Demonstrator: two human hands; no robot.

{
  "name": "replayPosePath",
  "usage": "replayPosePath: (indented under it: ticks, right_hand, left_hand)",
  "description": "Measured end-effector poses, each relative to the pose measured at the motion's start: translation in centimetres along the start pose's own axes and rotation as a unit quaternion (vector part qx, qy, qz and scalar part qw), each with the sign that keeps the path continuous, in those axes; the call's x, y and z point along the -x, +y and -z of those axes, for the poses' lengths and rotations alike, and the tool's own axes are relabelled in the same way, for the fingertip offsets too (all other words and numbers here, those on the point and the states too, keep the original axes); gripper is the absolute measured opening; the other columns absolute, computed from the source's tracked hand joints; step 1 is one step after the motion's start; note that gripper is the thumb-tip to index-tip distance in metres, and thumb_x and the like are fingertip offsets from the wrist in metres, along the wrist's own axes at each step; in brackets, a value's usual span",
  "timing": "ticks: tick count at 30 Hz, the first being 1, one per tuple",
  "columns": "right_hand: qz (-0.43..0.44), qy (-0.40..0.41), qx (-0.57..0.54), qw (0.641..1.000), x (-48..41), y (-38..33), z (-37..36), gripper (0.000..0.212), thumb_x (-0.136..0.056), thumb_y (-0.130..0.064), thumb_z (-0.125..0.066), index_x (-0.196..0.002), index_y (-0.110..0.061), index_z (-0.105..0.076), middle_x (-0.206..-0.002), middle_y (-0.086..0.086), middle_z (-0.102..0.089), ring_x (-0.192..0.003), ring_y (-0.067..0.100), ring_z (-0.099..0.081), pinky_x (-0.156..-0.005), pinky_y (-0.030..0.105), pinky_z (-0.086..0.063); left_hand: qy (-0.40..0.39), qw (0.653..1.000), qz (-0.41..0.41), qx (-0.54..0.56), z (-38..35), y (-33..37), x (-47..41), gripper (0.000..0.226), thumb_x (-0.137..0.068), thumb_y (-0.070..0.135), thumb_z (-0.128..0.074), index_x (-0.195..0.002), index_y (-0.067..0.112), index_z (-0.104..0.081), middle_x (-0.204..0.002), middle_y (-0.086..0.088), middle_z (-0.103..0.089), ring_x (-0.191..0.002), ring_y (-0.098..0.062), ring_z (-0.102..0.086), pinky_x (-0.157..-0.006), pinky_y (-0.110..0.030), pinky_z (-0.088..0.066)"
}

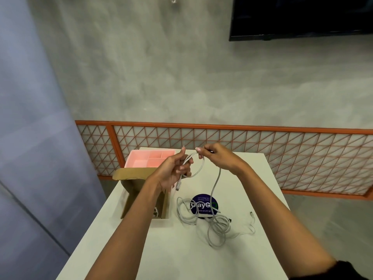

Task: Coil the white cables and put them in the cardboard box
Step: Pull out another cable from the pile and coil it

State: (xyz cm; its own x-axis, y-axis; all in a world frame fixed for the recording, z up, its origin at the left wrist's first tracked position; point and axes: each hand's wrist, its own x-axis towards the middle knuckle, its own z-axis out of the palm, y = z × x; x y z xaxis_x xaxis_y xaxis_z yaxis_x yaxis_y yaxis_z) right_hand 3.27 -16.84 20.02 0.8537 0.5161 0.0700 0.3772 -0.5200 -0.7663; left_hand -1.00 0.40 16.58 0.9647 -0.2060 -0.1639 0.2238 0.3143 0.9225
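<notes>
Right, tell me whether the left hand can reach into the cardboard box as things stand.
Probably yes: the cardboard box stands open just below the left hand, flap folded back. But its fingers grip a white cable loop whose tail runs to the right hand.

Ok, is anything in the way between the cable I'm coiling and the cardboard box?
Nothing visible. The cable in the left hand and right hand hangs just right of the open cardboard box; the pink tray sits behind it.
</notes>
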Motion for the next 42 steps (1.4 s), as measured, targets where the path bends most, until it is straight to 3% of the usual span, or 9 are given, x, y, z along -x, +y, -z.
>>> replayPosePath:
  ticks: [3,7,16,21,25,28,31,37,42]
  right_hand:
    - [-0.005,0.021,-0.007,1.0,-0.2,0.0,-0.2,0.035,-0.097,-0.042,-0.046,-0.081,-0.015,-0.061,-0.066,-0.006,-0.042,-0.062,0.009,-0.039,-0.06,0.025,-0.031]
    - [-0.007,0.04,-0.002,0.999,-0.4,-0.1,-0.7,0.036,-0.098,-0.042,-0.045,-0.085,-0.012,-0.06,-0.063,-0.006,-0.04,-0.058,0.008,-0.038,-0.056,0.024,-0.029]
    - [-0.006,0.089,-0.015,0.996,-0.6,0.4,-1.4,0.036,-0.099,-0.039,-0.042,-0.086,-0.01,-0.058,-0.067,-0.007,-0.046,-0.06,0.005,-0.041,-0.055,0.021,-0.029]
    - [0.015,0.137,-0.006,0.99,-1.1,1.3,-1.9,0.035,-0.095,-0.037,-0.053,-0.088,-0.006,-0.068,-0.063,-0.007,-0.051,-0.054,0.004,-0.041,-0.05,0.013,-0.033]
    - [0.044,0.171,-0.04,0.983,-1.5,1.2,-1.5,0.024,-0.086,-0.031,-0.068,-0.086,-0.008,-0.065,-0.068,-0.005,-0.058,-0.058,0.003,-0.046,-0.051,0.007,-0.036]
    - [0.061,0.163,-0.044,0.984,-1.9,0.8,-1.0,0.022,-0.082,-0.03,-0.072,-0.079,-0.009,-0.065,-0.082,0.003,-0.066,-0.066,0.003,-0.053,-0.056,0.007,-0.038]
    - [0.061,0.179,-0.045,0.981,-1.9,0.5,-0.6,0.019,-0.08,-0.033,-0.073,-0.072,-0.017,-0.064,-0.078,-0.003,-0.064,-0.069,0.004,-0.055,-0.059,0.011,-0.038]
    - [0.048,0.201,-0.09,0.974,-2.2,1.7,-0.9,0.024,-0.078,-0.032,-0.075,-0.077,-0.008,-0.069,-0.085,0.009,-0.068,-0.082,0.021,-0.064,-0.073,0.035,-0.048]
    - [0.059,0.226,-0.081,0.969,-2.3,1.4,-0.4,0.027,-0.08,-0.029,-0.073,-0.081,-0.002,-0.067,-0.086,0.011,-0.065,-0.078,0.018,-0.057,-0.066,0.02,-0.039]
  left_hand:
    - [-0.002,0.997,-0.017,0.079,0.1,-0.6,0.0,0.04,-0.099,0.033,-0.038,-0.082,0.002,-0.055,-0.049,0.004,-0.036,-0.041,-0.006,-0.031,-0.068,-0.027,-0.054]
    - [-0.038,0.989,-0.02,0.141,0.1,-1.0,0.1,0.029,-0.099,0.021,-0.036,-0.082,0.004,-0.053,-0.052,0.003,-0.042,-0.042,-0.005,-0.036,-0.078,-0.031,-0.057]
    - [-0.051,0.992,-0.048,0.106,0.5,-0.9,0.3,0.027,-0.094,0.012,-0.042,-0.09,-0.003,-0.065,-0.065,-0.003,-0.058,-0.056,-0.008,-0.057,-0.087,-0.029,-0.056]
    - [-0.014,0.996,-0.049,0.073,0.6,-0.8,0.0,0.025,-0.101,0.013,-0.035,-0.09,0.003,-0.055,-0.051,0.007,-0.04,-0.04,-0.003,-0.035,-0.065,-0.022,-0.053]
    - [0.022,1.0,-0.02,0.001,0.6,-0.4,-0.1,0.03,-0.101,0.015,-0.031,-0.084,0.007,-0.054,-0.046,0.011,-0.026,-0.037,-0.002,-0.019,-0.043,-0.017,-0.022]
    - [0.007,1.0,0.003,-0.028,0.7,-0.5,0.1,0.032,-0.102,0.02,-0.032,-0.081,0.009,-0.054,-0.047,0.011,-0.023,-0.039,-0.002,-0.017,-0.042,-0.018,-0.014]
    - [-0.045,0.999,0.003,0.014,0.3,-0.3,0.3,0.027,-0.099,0.022,-0.034,-0.081,0.011,-0.05,-0.045,0.012,-0.024,-0.039,-0.003,-0.012,-0.042,-0.019,-0.012]
    - [-0.098,0.994,0.018,0.046,0.3,-0.2,0.3,0.023,-0.094,0.025,-0.039,-0.074,0.014,-0.045,-0.051,0.01,-0.021,-0.045,-0.006,-0.008,-0.042,-0.017,-0.012]
    - [-0.141,0.99,0.012,0.025,0.4,-0.2,0.1,0.026,-0.097,0.025,-0.038,-0.075,0.013,-0.047,-0.051,0.009,-0.031,-0.04,0.0,-0.025,-0.044,-0.017,-0.018]
